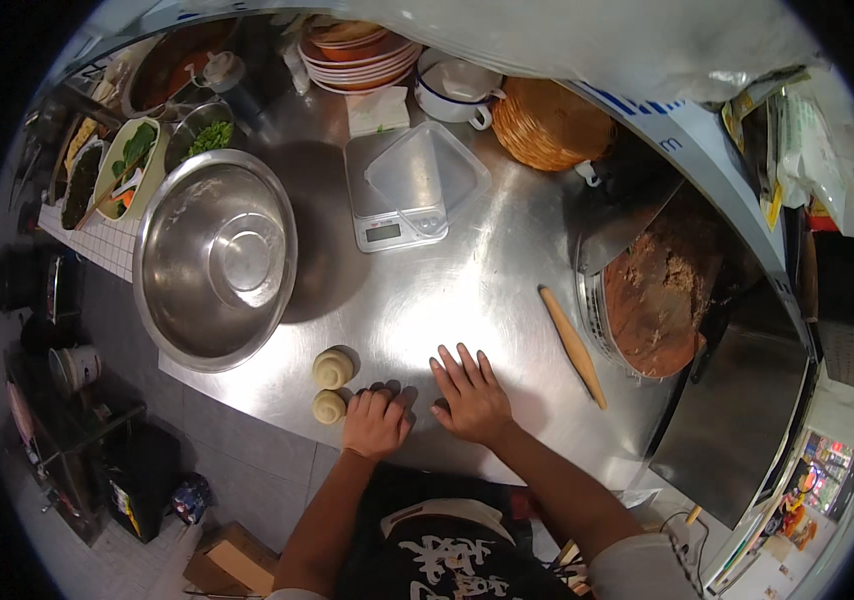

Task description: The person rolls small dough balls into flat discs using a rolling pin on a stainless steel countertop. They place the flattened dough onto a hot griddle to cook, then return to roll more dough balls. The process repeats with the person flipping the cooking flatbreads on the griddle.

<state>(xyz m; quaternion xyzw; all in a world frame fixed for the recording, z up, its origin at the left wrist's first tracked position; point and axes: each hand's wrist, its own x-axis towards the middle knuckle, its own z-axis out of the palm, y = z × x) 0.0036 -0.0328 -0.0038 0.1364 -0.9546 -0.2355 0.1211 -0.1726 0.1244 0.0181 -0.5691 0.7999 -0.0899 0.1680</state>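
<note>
Two coiled dough balls (331, 370) rest one behind the other on the stainless steel table (427, 289). My left hand (376, 424) is curled, knuckles up, just right of the nearer ball. What lies beneath its fingers, if anything, is hidden. Farther right, my right hand (474, 397) is palm down over the steel with fingers extended and holds nothing. A wooden rolling pin (573, 347) with tapered ends lies right of that hand. Behind the dough, at the left, stands a large steel mixing bowl (194, 300) without visible contents.
A kitchen scale (397, 199) with a clear plastic lid (457, 172) sits at the back. Bowls (355, 60), enamel mugs (449, 97) and wicker baskets (547, 127) stand behind it. A cleaver (633, 225) and a round chopping block (648, 300) occupy the right. Chopped greens (210, 139) are back left.
</note>
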